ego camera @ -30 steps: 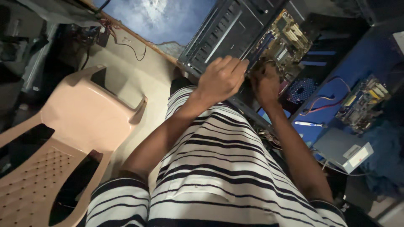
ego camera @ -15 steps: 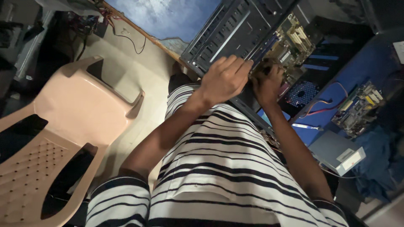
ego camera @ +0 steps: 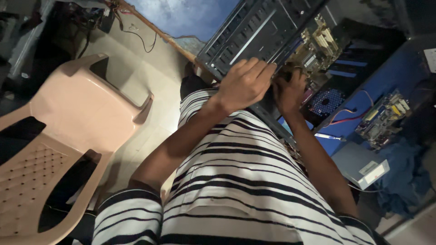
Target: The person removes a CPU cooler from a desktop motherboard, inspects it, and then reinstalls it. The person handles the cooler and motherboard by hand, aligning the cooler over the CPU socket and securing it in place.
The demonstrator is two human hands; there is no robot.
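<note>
An open black computer case point(ego camera: 254, 36) lies on its side on a blue table point(ego camera: 399, 77), its motherboard point(ego camera: 318, 43) exposed. My left hand point(ego camera: 245, 84) rests on the case's near edge with its fingers curled over the rim. My right hand point(ego camera: 288, 90) reaches just inside the case beside the left, fingers closed around something small and dark that I cannot make out. A blue fan point(ego camera: 329, 100) sits inside the case right of my right hand. My striped shirt fills the lower view.
A pink plastic chair point(ego camera: 68, 136) stands at the left on a pale floor. On the blue table lie a loose circuit board point(ego camera: 381, 118), a grey boxy drive point(ego camera: 361, 165), red wires and a blue cloth point(ego camera: 408, 181). Cables lie on the floor at the upper left.
Both hands stay at the case's edge with only slight shifts. The camera view has drifted a little.
</note>
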